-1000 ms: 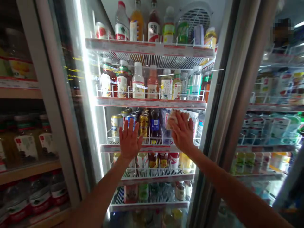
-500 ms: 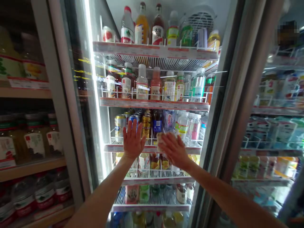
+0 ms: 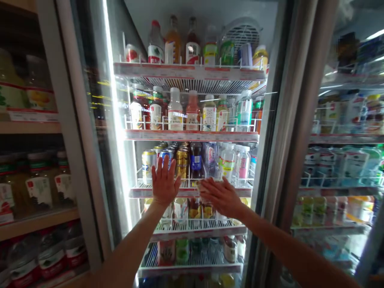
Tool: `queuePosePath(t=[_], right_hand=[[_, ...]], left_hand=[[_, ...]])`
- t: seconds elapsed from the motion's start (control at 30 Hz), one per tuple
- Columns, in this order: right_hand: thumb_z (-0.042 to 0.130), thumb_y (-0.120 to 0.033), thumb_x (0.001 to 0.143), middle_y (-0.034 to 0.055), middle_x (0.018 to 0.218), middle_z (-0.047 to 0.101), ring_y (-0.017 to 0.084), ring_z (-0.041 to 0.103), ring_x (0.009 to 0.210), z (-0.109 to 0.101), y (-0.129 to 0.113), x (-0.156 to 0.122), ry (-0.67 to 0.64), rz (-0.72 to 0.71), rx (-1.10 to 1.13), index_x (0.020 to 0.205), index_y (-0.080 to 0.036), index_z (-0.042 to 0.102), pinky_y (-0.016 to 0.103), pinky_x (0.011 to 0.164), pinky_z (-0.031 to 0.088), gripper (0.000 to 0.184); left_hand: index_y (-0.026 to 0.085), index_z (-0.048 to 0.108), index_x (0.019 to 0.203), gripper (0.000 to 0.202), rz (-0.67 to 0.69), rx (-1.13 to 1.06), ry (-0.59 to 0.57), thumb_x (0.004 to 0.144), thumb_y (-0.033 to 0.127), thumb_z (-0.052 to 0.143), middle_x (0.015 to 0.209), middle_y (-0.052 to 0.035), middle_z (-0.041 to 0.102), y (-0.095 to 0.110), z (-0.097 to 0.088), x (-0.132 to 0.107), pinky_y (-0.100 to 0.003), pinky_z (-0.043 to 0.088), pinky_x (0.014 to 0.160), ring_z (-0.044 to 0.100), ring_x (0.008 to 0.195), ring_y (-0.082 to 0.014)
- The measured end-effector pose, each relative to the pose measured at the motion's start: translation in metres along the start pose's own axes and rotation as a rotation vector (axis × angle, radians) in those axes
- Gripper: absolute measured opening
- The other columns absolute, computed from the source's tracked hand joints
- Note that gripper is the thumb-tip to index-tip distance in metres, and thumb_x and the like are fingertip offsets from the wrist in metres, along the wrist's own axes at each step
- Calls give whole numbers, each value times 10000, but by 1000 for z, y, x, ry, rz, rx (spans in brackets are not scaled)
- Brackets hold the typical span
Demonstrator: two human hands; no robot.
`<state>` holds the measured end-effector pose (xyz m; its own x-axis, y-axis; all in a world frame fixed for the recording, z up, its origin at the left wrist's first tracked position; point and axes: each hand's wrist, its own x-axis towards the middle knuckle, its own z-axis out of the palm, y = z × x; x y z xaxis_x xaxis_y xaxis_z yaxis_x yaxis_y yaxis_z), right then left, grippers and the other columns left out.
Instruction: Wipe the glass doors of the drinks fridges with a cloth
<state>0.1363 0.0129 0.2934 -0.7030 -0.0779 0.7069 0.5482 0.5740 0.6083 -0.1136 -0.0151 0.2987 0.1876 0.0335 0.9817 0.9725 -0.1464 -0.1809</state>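
Note:
My left hand (image 3: pixel 165 186) rests flat on the glass door of a lit drinks cooler, fingers spread and pointing up. It holds nothing. To its right, my right hand (image 3: pixel 222 198) presses a small pale cloth (image 3: pixel 198 185) against the glass. Most of the cloth is hidden under the fingers, and only its left edge shows. Behind the glass, beer cans (image 3: pixel 181 162), a dark bottle with a blue label (image 3: pixel 196 160) and a clear bottle with a green label (image 3: pixel 227 162) stand on the middle shelf near both hands.
Bottles line the upper shelves (image 3: pixel 189 72) inside the cooler. A metal door frame (image 3: pixel 288 132) runs up the right side, with another stocked cooler (image 3: pixel 345 160) beyond it. Shelves of juice bottles (image 3: pixel 39 182) stand at the left.
My right hand has slid slightly down and to the right with the cloth, its fingers now pointing more to the left. My left hand stays on the glass. The view has shifted a little.

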Motion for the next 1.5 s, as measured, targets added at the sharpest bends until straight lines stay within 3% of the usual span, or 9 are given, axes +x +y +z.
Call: queuePosePath(t=[0.2, 0.4, 0.6, 0.8, 1.03, 1.2, 1.27, 1.4, 1.5], right_hand=[[462, -237, 869, 64, 1525, 224, 273, 201, 1403, -18, 55, -6, 274, 559, -174, 1427, -286, 275, 565, 1105, 203, 591], [465, -170, 851, 65, 1536, 156, 299, 213, 1396, -7, 16, -88, 176, 526, -214, 1465, -294, 171, 581, 1062, 291, 691], [451, -190, 859, 96, 1531, 185, 301, 203, 1399, -22, 65, -49, 351, 625, -211, 1469, -255, 164, 574, 1055, 321, 677], [473, -180, 835, 45, 1537, 184, 263, 199, 1404, -11, 14, -57, 96, 337, -115, 1427, -280, 278, 494, 1117, 254, 631], [461, -241, 846, 60, 1512, 261, 247, 166, 1414, -9, 27, 30, 185, 434, -144, 1388, -267, 338, 494, 1109, 231, 556], [461, -294, 850, -12, 1476, 344, 206, 118, 1424, 1, -3, 35, -31, -38, -41, 1315, -283, 438, 454, 1156, 130, 466], [442, -286, 862, -2, 1481, 335, 202, 117, 1424, -2, 7, 52, 6, 24, -50, 1325, -274, 427, 473, 1157, 105, 463], [448, -265, 858, 61, 1521, 237, 250, 123, 1422, -6, 27, 83, 166, 390, -90, 1360, -238, 385, 520, 1133, 143, 507], [463, -249, 849, 35, 1502, 291, 235, 122, 1423, 3, 3, 56, 86, 170, -41, 1324, -252, 437, 479, 1151, 119, 476]], left_hand=[[208, 159, 1465, 676, 15, -7, 4, 875, 303, 474, 1529, -79, 160, -3, -1, 0, -442, 88, 1157, 113, 1417, -237], [241, 143, 1467, 676, -14, -32, 2, 878, 315, 466, 1530, -64, 160, -1, 1, 0, -451, 93, 1158, 115, 1416, -235], [213, 148, 1467, 675, 1, -2, 11, 879, 302, 466, 1529, -80, 157, -1, 0, 0, -449, 95, 1156, 116, 1417, -240], [216, 138, 1469, 676, -1, -14, -7, 882, 300, 463, 1526, -91, 177, -1, 0, 0, -460, 109, 1152, 119, 1415, -248], [210, 152, 1466, 661, 14, -5, 13, 887, 305, 456, 1534, -79, 146, -2, 0, 0, -442, 92, 1155, 113, 1418, -242], [198, 151, 1467, 660, 9, 1, 3, 890, 320, 445, 1528, -96, 159, -1, 0, -1, -454, 108, 1154, 123, 1414, -249], [201, 155, 1467, 650, -2, 7, -6, 892, 319, 435, 1526, -96, 171, -1, 1, -1, -453, 109, 1155, 130, 1413, -246], [193, 161, 1467, 641, 10, 19, 10, 898, 322, 426, 1532, -88, 140, -1, 0, -2, -439, 91, 1158, 121, 1416, -243], [183, 180, 1463, 637, 10, 18, 8, 895, 317, 436, 1528, -99, 156, -1, 0, -2, -440, 92, 1158, 121, 1415, -245]])
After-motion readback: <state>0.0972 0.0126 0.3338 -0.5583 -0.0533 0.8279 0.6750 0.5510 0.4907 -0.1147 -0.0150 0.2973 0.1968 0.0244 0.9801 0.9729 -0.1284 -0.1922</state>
